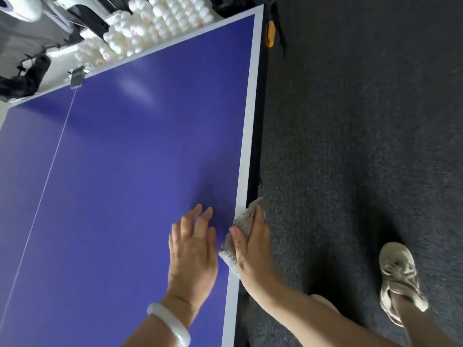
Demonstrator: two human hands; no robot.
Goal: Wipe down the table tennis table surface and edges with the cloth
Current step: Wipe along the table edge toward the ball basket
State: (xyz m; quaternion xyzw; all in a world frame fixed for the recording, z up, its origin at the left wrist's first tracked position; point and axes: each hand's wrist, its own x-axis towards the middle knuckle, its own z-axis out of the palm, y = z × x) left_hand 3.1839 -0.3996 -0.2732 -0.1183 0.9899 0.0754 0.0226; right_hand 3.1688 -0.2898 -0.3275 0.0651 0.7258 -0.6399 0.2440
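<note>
The blue table tennis table (pixel 125 171) fills the left and middle of the head view, with a white border line along its right edge (pixel 246 136). A grey cloth (pixel 239 229) is folded over that right edge. My right hand (pixel 253 249) grips the cloth, thumb on the top side and fingers down over the table's side. My left hand (pixel 193 249) rests flat on the blue surface just left of the cloth, fingers straight and spread. A white bangle (pixel 167 321) sits on my left wrist.
Dark carpet (pixel 363 146) lies to the right of the table. My foot in a pale shoe (pixel 398 279) stands on it. Several white balls (pixel 155 28) are heaped beyond the far edge. A metal clamp (pixel 77 75) grips the far edge by the white centre line (pixel 45 181).
</note>
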